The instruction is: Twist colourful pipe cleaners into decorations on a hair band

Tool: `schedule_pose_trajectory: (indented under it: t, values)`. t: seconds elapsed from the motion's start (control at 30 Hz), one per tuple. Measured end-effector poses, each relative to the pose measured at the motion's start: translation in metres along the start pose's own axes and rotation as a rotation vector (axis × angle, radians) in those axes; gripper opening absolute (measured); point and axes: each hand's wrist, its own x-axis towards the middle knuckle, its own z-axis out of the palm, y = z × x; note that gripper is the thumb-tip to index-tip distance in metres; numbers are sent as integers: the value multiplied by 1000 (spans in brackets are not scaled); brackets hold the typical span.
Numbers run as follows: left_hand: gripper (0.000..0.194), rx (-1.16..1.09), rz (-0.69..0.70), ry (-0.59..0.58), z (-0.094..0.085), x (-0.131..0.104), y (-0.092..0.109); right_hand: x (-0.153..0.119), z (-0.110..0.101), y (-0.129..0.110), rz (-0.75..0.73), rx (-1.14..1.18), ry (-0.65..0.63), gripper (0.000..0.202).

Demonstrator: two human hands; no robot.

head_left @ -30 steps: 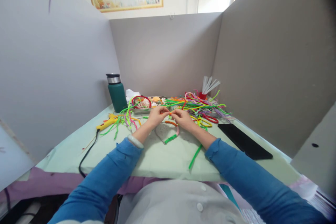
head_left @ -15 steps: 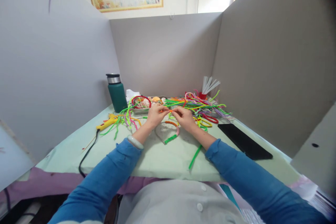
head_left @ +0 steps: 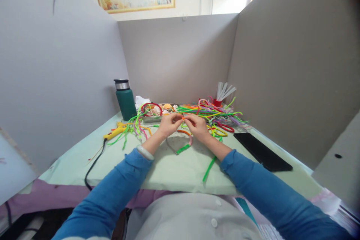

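Note:
Between my fingertips is a small orange piece (head_left: 183, 118), its shape too small to make out. My left hand (head_left: 169, 124) pinches it from the left and my right hand (head_left: 197, 125) from the right, the fingertips almost touching. Just below them on the table lies a headband (head_left: 184, 148), partly wrapped in orange, pink and green. A green pipe cleaner (head_left: 208, 170) lies beside my right forearm. Behind my hands is a spread pile of coloured pipe cleaners (head_left: 213, 111).
A green bottle (head_left: 125, 101) stands at the back left, near a yellow glue gun (head_left: 114, 132) with a black cord. A metal tray (head_left: 152, 119) of small items sits at the back. On the right are a black phone-like slab (head_left: 261, 150) and a red cup (head_left: 217, 103) of white sticks.
My left hand has shifted slightly to the right, closer to my right hand. The orange piece between the fingertips looks more compact.

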Motion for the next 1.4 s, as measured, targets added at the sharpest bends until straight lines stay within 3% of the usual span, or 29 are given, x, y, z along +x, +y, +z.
schedule_pose_trajectory:
  t: [0.3, 0.57, 0.73, 0.87, 1.03, 1.13, 1.23, 1.4]
  values:
    - [23, -122, -104, -36, 0, 1, -2, 0, 2, 4, -46, 40, -3, 20]
    - [17, -54, -267, -56, 1, 3, -16, -4, 6, 11, 18, -7, -124, 18]
    - [16, -205, -322, -59, 3, 2, -12, -4, 5, 10, 38, 0, -162, 23]
    - [18, -224, -317, 88, 2, 4, -11, -3, 4, 7, -3, 51, -218, 29]
    - [15, 199, -170, 467, -11, 6, -10, -4, 6, 7, 12, 16, -228, 29]
    - [15, 278, -67, 627, -18, 7, -6, -3, 6, 11, 6, -28, -134, 26]
    - [14, 215, -28, 534, -15, 9, -6, 0, 3, 11, -40, -51, -16, 25]
    - [15, -122, -109, 145, -1, 9, -12, 2, -2, 4, -179, -157, 39, 26]
